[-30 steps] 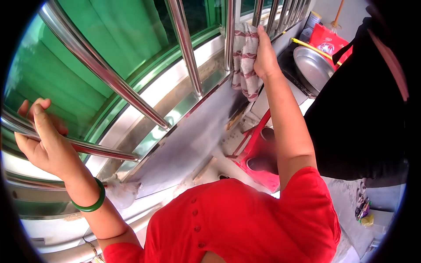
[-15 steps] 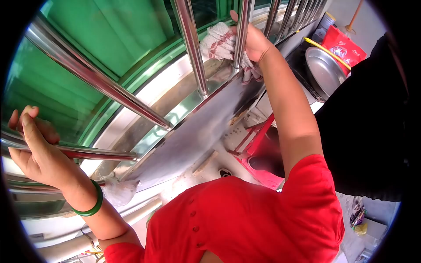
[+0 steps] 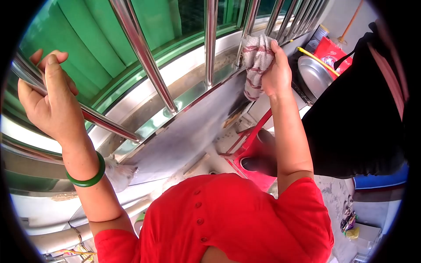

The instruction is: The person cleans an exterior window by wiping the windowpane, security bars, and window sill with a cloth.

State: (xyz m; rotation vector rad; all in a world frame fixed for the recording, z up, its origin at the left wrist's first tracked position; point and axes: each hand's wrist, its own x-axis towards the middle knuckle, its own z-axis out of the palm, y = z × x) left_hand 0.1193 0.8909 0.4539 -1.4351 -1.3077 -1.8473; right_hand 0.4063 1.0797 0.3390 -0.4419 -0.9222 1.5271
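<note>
My right hand (image 3: 277, 74) grips a white cloth (image 3: 258, 63) with dark red stripes. The cloth lies against one of the shiny metal bars of the window guard and hangs down over its lower rail. At the left, my left hand (image 3: 55, 94) is wrapped round another metal bar (image 3: 109, 124), thumb and fingers curling over it. A green bangle (image 3: 90, 175) sits on that wrist. Behind the bars is window glass with a green curtain (image 3: 94, 39) showing. The flat lower rail (image 3: 153, 127) of the guard runs diagonally under the bars.
A metal basin (image 3: 313, 74), a red bag (image 3: 326, 50) and a yellow stick (image 3: 318, 60) lie at the upper right. Dark fabric (image 3: 355, 118) hangs close on the right. Below, a red stool (image 3: 258, 173) stands under my feet. A whitish plastic bag (image 3: 120, 173) hangs below the rail.
My right hand has drawn the cloth from between the bars to the near side of a bar. The view has shifted, and my left hand still holds a bar.
</note>
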